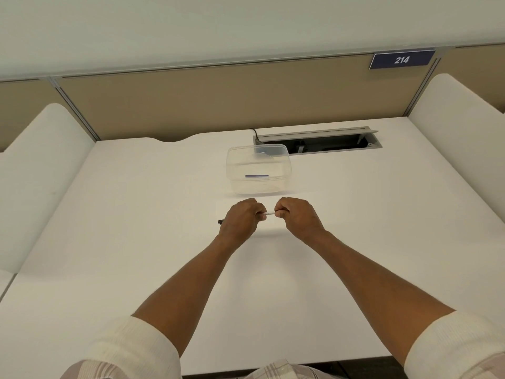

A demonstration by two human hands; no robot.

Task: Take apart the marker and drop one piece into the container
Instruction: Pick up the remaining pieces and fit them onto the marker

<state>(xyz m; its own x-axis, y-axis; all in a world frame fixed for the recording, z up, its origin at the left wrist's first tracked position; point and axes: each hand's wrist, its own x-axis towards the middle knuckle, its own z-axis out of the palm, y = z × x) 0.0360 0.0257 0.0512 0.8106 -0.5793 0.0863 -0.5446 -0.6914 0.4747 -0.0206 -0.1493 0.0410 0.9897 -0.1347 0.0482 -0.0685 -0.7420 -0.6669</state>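
A marker [270, 213] with a white barrel lies level between my two fists, just above the white desk. My left hand [241, 218] is closed around its left part, and a dark end [220, 221] pokes out to the left of that fist. My right hand [296, 214] is closed around the right end. Only a short white stretch shows between the fists. I cannot tell whether the marker is in one piece. A clear plastic container [258, 168], open on top, stands on the desk a little beyond my hands.
An open grey cable hatch [317, 142] with a black cord is set into the desk behind the container. White curved dividers [41, 170] flank the desk on both sides, with a beige partition and a blue "214" sign [401, 60] at the back.
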